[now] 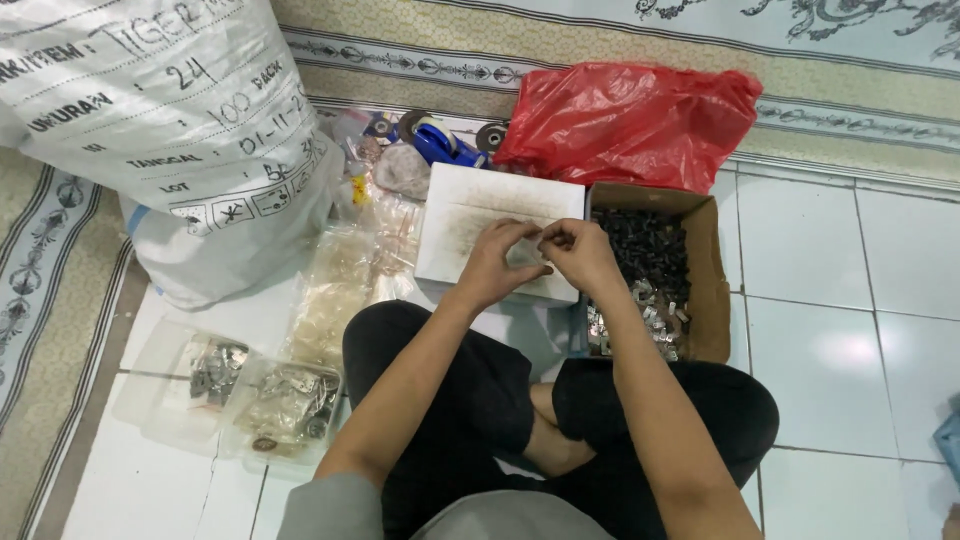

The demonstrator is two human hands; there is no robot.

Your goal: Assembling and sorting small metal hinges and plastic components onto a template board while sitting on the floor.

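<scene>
I sit cross-legged on a white tiled floor. My left hand (500,262) and my right hand (578,255) meet over a shallow white box (470,205), fingertips pinching a small clear plastic bag (527,252) between them. What is inside the bag is too small to tell. Right of my hands stands a brown cardboard box (706,270) with several small dark and silvery metal pieces in it.
A large white woven sack (170,120) stands at the far left. A red plastic bag (635,120) lies behind the boxes. Clear plastic bags (340,290) and two clear tubs (285,405) holding small metal parts lie at my left knee. A blue tape dispenser (435,140) sits behind.
</scene>
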